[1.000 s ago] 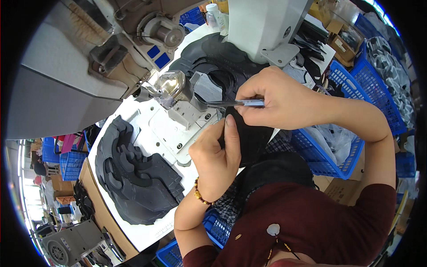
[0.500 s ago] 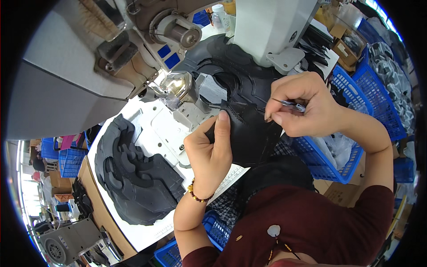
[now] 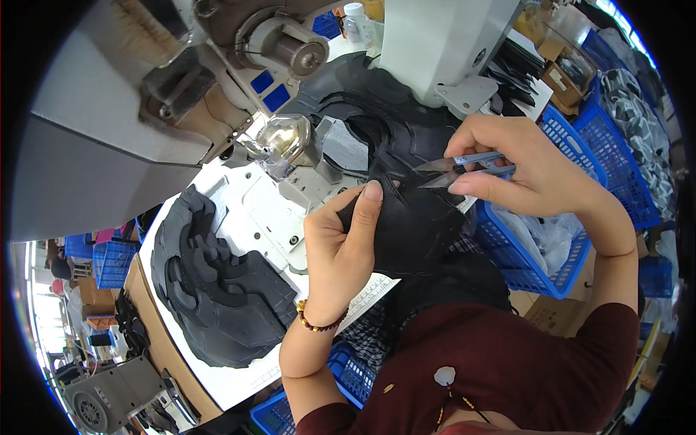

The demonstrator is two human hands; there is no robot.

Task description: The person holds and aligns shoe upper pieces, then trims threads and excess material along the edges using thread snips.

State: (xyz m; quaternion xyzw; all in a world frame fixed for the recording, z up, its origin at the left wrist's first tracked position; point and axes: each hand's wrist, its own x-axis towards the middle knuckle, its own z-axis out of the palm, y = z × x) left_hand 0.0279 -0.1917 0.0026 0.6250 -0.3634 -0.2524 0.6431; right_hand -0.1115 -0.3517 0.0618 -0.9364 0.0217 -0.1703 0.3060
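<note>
Between thumb and fingers, my left hand (image 3: 342, 235) grips the edge of a black sheet-like piece (image 3: 417, 228), its thumb on top. My right hand (image 3: 515, 167) holds a pair of thread snips (image 3: 464, 165), the two pointed blades spread apart over the right side of that piece. Whether the blades touch it I cannot tell. Left of my left hand lies a pile of curved black pieces (image 3: 225, 290) on the white sewing table. More such black pieces (image 3: 362, 90) lie behind my hands, beside the machine's needle area.
The sewing machine head (image 3: 130, 123) overhangs the table at the left, and its white column (image 3: 431, 51) stands at the back. A blue crate (image 3: 540, 261) with plastic bags is at the right. A white bottle (image 3: 355, 25) stands at the back.
The snips in my right hand have turned so their spread blades point left over the black piece. Before, the fingers were pinched near its edge. My left hand keeps its grip.
</note>
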